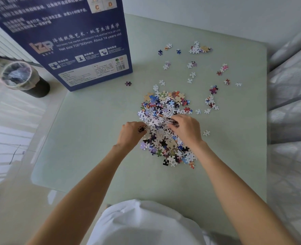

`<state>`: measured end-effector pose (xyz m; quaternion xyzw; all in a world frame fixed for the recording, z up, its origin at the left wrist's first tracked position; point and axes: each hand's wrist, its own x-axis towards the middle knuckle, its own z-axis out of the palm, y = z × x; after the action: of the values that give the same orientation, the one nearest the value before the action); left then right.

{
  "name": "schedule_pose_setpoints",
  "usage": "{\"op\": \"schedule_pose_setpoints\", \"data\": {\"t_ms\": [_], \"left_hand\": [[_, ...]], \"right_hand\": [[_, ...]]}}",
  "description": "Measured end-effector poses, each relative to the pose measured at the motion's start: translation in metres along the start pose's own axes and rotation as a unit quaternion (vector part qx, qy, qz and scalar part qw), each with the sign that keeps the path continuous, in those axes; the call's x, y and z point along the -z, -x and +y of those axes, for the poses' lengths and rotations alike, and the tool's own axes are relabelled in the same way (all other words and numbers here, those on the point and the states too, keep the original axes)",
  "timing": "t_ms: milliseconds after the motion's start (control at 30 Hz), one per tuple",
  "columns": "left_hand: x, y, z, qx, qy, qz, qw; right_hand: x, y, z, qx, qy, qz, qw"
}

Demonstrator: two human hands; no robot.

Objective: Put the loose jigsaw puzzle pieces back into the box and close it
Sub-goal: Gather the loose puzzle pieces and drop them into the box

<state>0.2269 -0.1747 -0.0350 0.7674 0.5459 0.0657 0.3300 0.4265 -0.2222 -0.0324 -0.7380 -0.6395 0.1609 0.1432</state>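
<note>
On the pale green glass table [96, 138], my left hand [131, 133] and right hand [187, 128] curl around handfuls from the heap of small multicoloured cardboard jigsaw pieces [164, 124], which I should cup tightly before lifting toward the tall dark-blue printed box [66, 41] standing far left.

The table [93, 138] is a pale, glossy green. The box [72, 41] is dark navy blue with white print, a bronze-coloured logo and a white label panel. The puzzle pieces [164, 124] are a mix of white, lilac, blue, red, tan, black and green. The bin [25, 78] is black, lined with clear plastic. The person's garment [146, 225] is plain white. At the right, grey-white quilted fabric [291, 112] shows a diamond pattern
</note>
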Motion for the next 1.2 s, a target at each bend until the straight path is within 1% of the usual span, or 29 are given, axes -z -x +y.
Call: {"op": "schedule_pose_setpoints", "data": {"t_ms": [133, 267, 367, 433, 500, 567, 667, 733, 767, 833, 933, 1067, 1200], "left_hand": [[0.023, 0.012, 0.007, -0.006, 0.051, 0.036, 0.998], [0.047, 0.018, 0.019, -0.03, 0.074, 0.048, 0.996], [0.071, 0.014, 0.03, -0.079, 0.084, 0.059, 0.992], [0.099, 0.008, 0.039, -0.137, 0.085, 0.065, 0.985], [0.119, 0.005, 0.05, -0.189, 0.097, 0.082, 0.974], [0.163, 0.0, 0.062, -0.239, 0.103, 0.119, 0.958], [0.237, -0.013, 0.076, -0.292, 0.092, 0.198, 0.931], [0.285, -0.022, 0.084, -0.313, 0.076, 0.259, 0.911], [0.311, -0.029, 0.084, -0.315, 0.066, 0.29, 0.901], [0.346, -0.044, 0.081, -0.298, 0.047, 0.334, 0.893], [0.383, -0.066, 0.067, -0.266, -0.009, 0.368, 0.891], [0.396, -0.083, 0.05, -0.187, -0.071, 0.35, 0.915], [0.395, -0.09, 0.035, -0.116, -0.103, 0.292, 0.944]], "right_hand": [[0.023, 0.011, -0.005, -0.065, -0.059, 0.023, 0.996], [0.043, 0.025, -0.012, -0.117, -0.108, 0.023, 0.987], [0.058, 0.025, -0.017, -0.14, -0.17, 0.04, 0.975], [0.076, 0.018, -0.033, -0.157, -0.247, 0.076, 0.953], [0.093, 0.015, -0.044, -0.158, -0.304, 0.085, 0.936], [0.117, -0.001, -0.063, -0.14, -0.344, 0.101, 0.923], [0.158, -0.035, -0.095, -0.099, -0.379, 0.111, 0.913], [0.183, -0.061, -0.116, -0.065, -0.403, 0.119, 0.905], [0.195, -0.078, -0.128, -0.045, -0.412, 0.125, 0.901], [0.216, -0.106, -0.149, -0.019, -0.414, 0.138, 0.9], [0.239, -0.149, -0.178, 0.029, -0.395, 0.16, 0.904], [0.257, -0.191, -0.216, 0.101, -0.329, 0.188, 0.92], [0.266, -0.223, -0.245, 0.174, -0.2, 0.175, 0.948]]}}
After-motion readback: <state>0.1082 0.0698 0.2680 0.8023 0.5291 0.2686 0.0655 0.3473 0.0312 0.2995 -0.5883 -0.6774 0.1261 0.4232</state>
